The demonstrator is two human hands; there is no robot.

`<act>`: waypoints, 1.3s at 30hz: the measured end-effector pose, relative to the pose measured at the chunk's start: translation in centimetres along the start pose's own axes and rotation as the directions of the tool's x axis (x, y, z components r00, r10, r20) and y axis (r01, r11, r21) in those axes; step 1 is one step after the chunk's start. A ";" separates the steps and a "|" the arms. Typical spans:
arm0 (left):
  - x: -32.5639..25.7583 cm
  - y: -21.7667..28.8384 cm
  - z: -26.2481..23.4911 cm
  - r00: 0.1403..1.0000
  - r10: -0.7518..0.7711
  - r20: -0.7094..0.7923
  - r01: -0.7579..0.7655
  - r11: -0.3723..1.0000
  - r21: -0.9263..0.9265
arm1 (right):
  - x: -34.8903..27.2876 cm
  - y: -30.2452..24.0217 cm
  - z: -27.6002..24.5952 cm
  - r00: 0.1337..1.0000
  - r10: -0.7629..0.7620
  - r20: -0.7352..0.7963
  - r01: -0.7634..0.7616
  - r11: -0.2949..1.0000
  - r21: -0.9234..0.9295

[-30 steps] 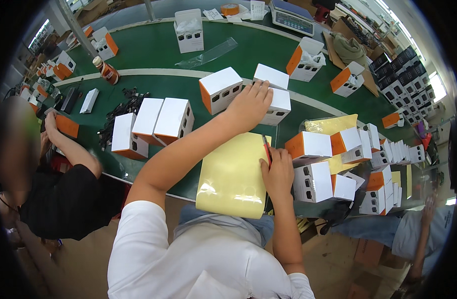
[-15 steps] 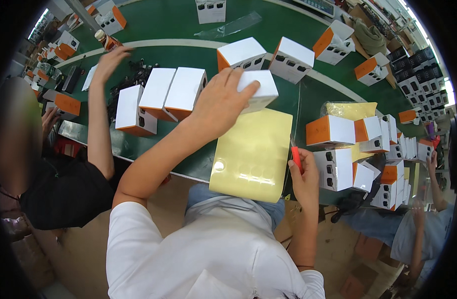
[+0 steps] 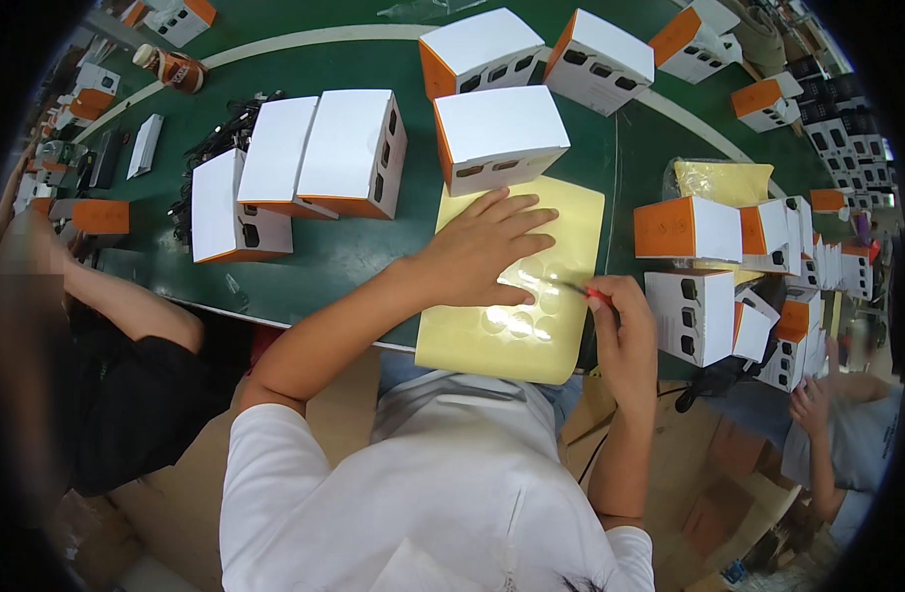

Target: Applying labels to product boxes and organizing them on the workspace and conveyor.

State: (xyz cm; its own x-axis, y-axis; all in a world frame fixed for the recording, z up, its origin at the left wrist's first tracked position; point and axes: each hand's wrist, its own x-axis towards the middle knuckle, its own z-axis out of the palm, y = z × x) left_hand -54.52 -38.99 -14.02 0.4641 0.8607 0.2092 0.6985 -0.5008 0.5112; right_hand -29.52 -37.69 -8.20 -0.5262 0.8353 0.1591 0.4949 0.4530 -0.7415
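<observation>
A yellow sheet of round clear stickers (image 3: 443, 340) lies at the table's front edge, before my body. My left hand (image 3: 497, 247) rests flat on its upper part, fingers spread, with nothing held. In my right hand (image 3: 622, 311) is a slim red-handled tool (image 3: 595, 294) with a thin metal tip; the tip points left, over the round stickers. Whether the tip touches a sticker I cannot tell. Just beyond my left fingertips stands a white and orange box (image 3: 502, 133), by the sheet's far edge.
White boxes (image 3: 349, 148) stand to the left beside black cables (image 3: 221, 133). More boxes (image 3: 687, 316) crowd the right, near another yellow sheet (image 3: 724, 183). Two boxes (image 3: 601, 59) stand farther back. A bottle (image 3: 171, 67) lies far left. Co-workers sit on both sides.
My left hand has let go of the white and orange box and come down onto the sheet. My right hand has brought the tool's tip over the stickers. The view has shifted.
</observation>
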 end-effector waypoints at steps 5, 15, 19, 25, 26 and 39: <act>0.0 0.2 -0.1 0.999 -0.017 -0.032 0.016 1.000 -0.012 | 1.4 -2.1 1.0 0.983 0.186 -0.005 -0.183 0.964 -0.194; 0.3 0.6 0.3 0.993 -0.019 -0.119 0.020 1.000 0.009 | 2.4 -1.7 2.4 0.981 0.194 0.004 -0.175 0.897 -0.406; 0.3 0.6 0.2 0.992 -0.021 -0.123 0.022 1.000 0.005 | 2.5 -1.5 2.3 0.981 0.193 0.021 -0.168 0.899 -0.404; 0.3 0.6 0.3 0.992 -0.025 -0.121 0.024 1.000 -0.013 | 2.6 -1.9 2.4 0.973 0.228 0.028 -0.202 0.905 -0.375; 0.3 0.6 0.3 0.992 -0.030 -0.125 0.029 1.000 -0.010 | 2.6 -2.0 2.5 0.972 0.234 0.016 -0.210 0.899 -0.385; 0.5 0.8 1.1 0.989 -0.046 -0.139 0.046 0.999 0.000 | 3.0 -1.5 3.7 0.986 0.142 -0.086 -0.166 0.852 -0.496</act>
State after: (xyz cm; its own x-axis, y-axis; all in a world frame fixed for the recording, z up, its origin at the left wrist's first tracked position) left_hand -53.10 -39.09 -14.46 0.3513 0.8871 0.2995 0.7191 -0.4605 0.5204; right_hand -34.40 -37.06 -9.03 -0.3896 0.9147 0.1075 0.8519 0.4023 -0.3352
